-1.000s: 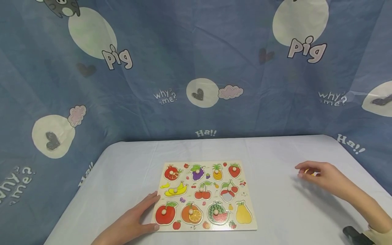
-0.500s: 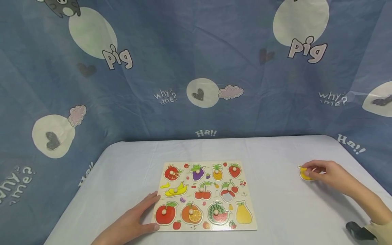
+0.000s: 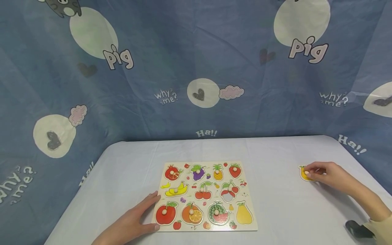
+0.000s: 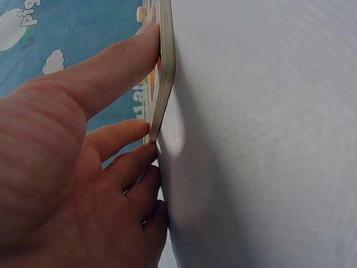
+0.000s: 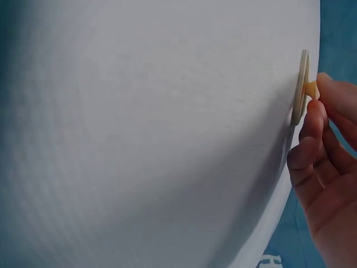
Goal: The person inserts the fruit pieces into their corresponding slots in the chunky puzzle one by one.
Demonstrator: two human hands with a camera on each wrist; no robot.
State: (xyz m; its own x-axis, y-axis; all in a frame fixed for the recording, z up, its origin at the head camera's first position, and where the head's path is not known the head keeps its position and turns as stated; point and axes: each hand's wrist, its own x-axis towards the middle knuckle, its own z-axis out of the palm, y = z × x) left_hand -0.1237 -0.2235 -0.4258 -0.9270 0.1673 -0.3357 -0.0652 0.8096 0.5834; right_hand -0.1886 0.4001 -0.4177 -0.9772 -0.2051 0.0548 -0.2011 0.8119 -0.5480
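A fruit knob puzzle board (image 3: pixel 211 204) lies flat on the white table. My left hand (image 3: pixel 130 219) rests at its left side, fingers fairly straight along the edge and thumb at the near corner. In the left wrist view the thumb (image 4: pixel 120 67) lies against the board's edge (image 4: pixel 165 72). Far to the right, my right hand (image 3: pixel 332 177) pinches the small knob (image 5: pixel 311 89) of a yellow fruit puzzle piece (image 3: pixel 303 173) between thumb and forefinger. The piece is right at the tabletop, partly hidden behind the fingers. On the board, the yellow pear (image 3: pixel 243 214) shows no knob.
White cloth covers the table (image 3: pixel 275 204). Behind it hangs a blue printed curtain (image 3: pixel 171 112). A dark strap or band (image 3: pixel 358 229) shows by the right sleeve (image 3: pixel 379 231).
The yellow piece, mostly hidden in my right hand at first, now shows flat near the tabletop, with the hand a little farther right. My left hand and the board stay put.
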